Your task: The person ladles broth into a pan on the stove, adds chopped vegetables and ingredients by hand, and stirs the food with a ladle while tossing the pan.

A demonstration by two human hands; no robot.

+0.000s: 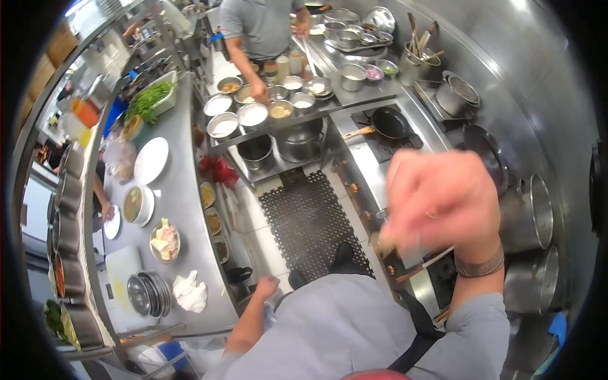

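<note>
My right hand [440, 199] is raised close to the camera above the stove side, blurred, its fingers curled together; what they hold, if anything, cannot be made out. Low at my left side, my left hand [266, 286] hangs near the counter's edge with its fingers curled in, small in view. Beyond my right hand, a black frying pan [389, 123] with a wooden handle sits on the stove. On the left counter [180, 171] are a bowl of soup [133, 204], a bowl of food [165, 242], stacked metal bowls [149, 294] and a white cloth [189, 292].
A co-worker in grey [263, 28] reaches into metal containers [253, 114] across the aisle. A perforated black mat [304, 212] covers the floor. Large pots [531, 278] stand at the right. Another person's hand [106, 210] is by a plate at the far left.
</note>
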